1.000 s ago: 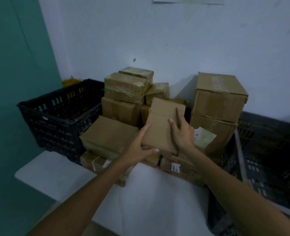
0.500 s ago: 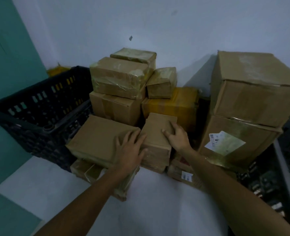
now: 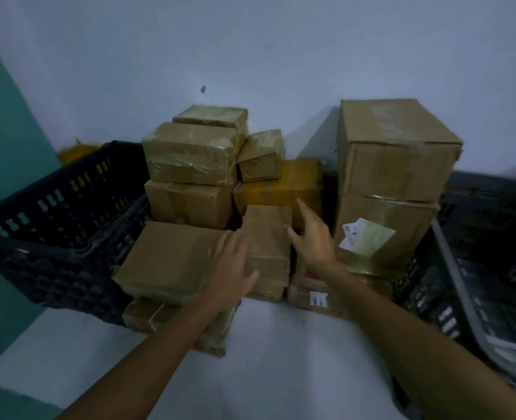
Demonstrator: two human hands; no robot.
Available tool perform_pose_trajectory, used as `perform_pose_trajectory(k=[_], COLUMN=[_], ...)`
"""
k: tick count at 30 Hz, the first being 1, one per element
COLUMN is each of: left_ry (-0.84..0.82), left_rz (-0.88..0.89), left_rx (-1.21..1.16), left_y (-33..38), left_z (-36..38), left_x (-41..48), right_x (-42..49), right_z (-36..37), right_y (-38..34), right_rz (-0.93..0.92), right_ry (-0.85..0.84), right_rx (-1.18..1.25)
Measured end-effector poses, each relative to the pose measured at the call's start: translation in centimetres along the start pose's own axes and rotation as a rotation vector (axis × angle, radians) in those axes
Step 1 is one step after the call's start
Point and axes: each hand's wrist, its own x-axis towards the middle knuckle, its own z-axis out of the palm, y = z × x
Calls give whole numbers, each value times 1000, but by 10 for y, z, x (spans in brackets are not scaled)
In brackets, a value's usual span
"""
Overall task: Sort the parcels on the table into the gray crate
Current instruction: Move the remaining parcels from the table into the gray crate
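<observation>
Brown cardboard parcels (image 3: 190,153) heaped at centre frame on a white desk (image 3: 281,359), backed against a pale wall (image 3: 250,40). At centre of the heap: small parcel (image 3: 267,228) in brown paper, resting on lower packets.

Condition of left hand (image 3: 231,268): released, fingers spread and straight, laid over the seam between the small parcel and a flat parcel (image 3: 172,256) just to its left. Outline blurred, so firmness of contact not determinable.

Condition of right hand (image 3: 314,241): likewise released, grasping nothing. Thumb against the small parcel's right edge, forefinger stretched up toward a yellow-taped parcel (image 3: 284,189) behind. Both forearms bare, entering from the bottom of the frame.

Right of centre: large box (image 3: 396,153) stacked on a second box (image 3: 414,228), the latter bearing a white label (image 3: 366,237) set askew. Below the right wrist: low packet (image 3: 311,295) with a small white sticker. Upper middle: three tape-wrapped parcels piled on and beside a plain carton (image 3: 190,204).

At right edge of frame: gray crate (image 3: 462,286), close against the stacked boxes, interior dark and blurred, contents not determinable. At left: black crate (image 3: 53,213), pressed against the heap. Along the left edge: teal wall panel (image 3: 8,147).
</observation>
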Motion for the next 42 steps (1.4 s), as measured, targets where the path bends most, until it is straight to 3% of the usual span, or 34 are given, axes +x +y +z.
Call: perform_pose_trajectory(k=[4,12,20,25,28,35,42], left_ry=[41,68,-108,-75,-77,-289,-583], left_rz=[122,387,612,662,577,402,195], left_rx=[-212,-323,-424,-376,-394,-230,-33], left_y=[34,145,272,314,339,401,395], left_z=[-10,-6,11,33,55,129,189], left_x=[-22,-39,-38,-4,23,75,86], right_x=[-30,-100,-149,-149,-133,-81,-53], right_z=[-36,-144,-256,-319,-349,-345,-300], right_y=[-9,19,99,165,213,301,345], right_rz=[16,-14,140,130,128,176,204], right_ry=[50,247,327,289,262,-116,-845], right_rx=[-8,-93,-219,-316,-317,-349,-461])
